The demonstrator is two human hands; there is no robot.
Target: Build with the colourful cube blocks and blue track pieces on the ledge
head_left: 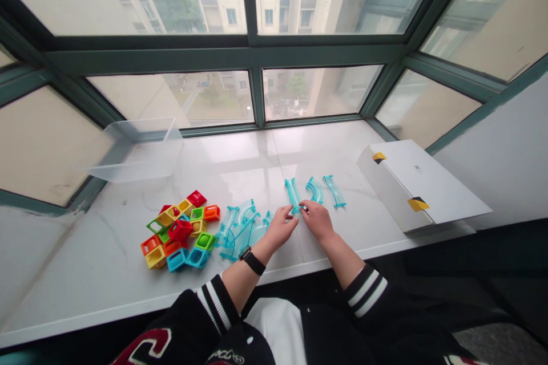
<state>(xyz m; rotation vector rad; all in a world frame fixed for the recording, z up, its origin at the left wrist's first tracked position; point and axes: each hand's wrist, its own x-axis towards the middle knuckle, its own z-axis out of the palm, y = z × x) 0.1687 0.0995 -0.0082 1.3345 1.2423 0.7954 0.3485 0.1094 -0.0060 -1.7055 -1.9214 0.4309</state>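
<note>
- Watch (252,260) on left wrist, strap dark, over the counter's (205,162) near part.
- Left hand (281,227): fingers bent, tips at the left of the straight track's near end. Can't tell if it grips or only touches.
- Right hand (317,218): thumb and index close together at the same end, right side. Firm pinch or light contact: can't tell.
- Straight track (291,189): clear blue, flat on counter, near end between the fingertips, rest running away beyond both hands.
- Blocks (180,231): multicolour heap, well left of left hand.
- Track pile (237,231): clear blue, between blocks and left hand.
- Curved track (315,189): just beyond right hand.
- Wavy track (334,191): right of the curved one, apart.
- Box (428,185): white, far right.
- Bin (141,157): clear, far left, by window (218,97).
</note>
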